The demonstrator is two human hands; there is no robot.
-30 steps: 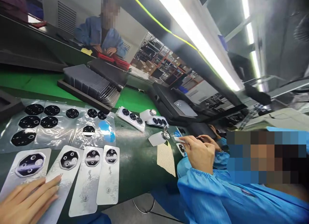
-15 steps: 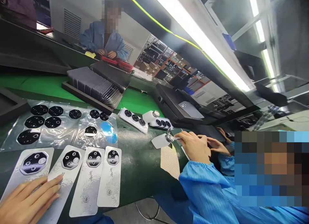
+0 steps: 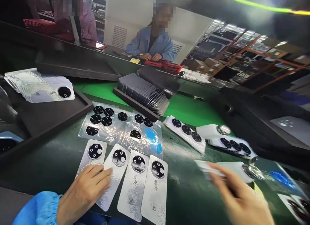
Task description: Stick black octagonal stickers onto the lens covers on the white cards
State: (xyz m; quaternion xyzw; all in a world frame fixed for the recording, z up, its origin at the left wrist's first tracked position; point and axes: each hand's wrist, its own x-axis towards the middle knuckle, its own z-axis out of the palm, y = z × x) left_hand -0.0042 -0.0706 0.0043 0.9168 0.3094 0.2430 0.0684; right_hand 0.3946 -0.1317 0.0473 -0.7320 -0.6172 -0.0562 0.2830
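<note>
My left hand [image 3: 86, 191] lies with its fingers stretched out across two silver phone back covers, the leftmost cover [image 3: 83, 157] and the second cover [image 3: 117, 179]. To their right lie a third cover [image 3: 132, 196] and a fourth cover [image 3: 153, 189]. Each has a dark octagonal camera plate near its upper end. My right hand [image 3: 242, 196], smeared by motion, pinches a small white wipe [image 3: 203, 165] above the table, right of the covers. Behind that hand is a white pump bottle [image 3: 234, 168] with a metal top, partly hidden.
Plastic sheets [image 3: 113, 134] with black camera plates lie beyond the covers. A dark tray [image 3: 55, 115] at left holds fanned silver covers [image 3: 41, 86]. Another tray [image 3: 135, 103] holds dark panels. A second bottle [image 3: 208, 131] stands by bagged strips [image 3: 186, 129]. A co-worker [image 3: 151, 45] sits opposite.
The view has swung left. My right hand has come away from the pump bottle's top toward the covers, carrying the white wipe. My left hand still rests on the covers.
</note>
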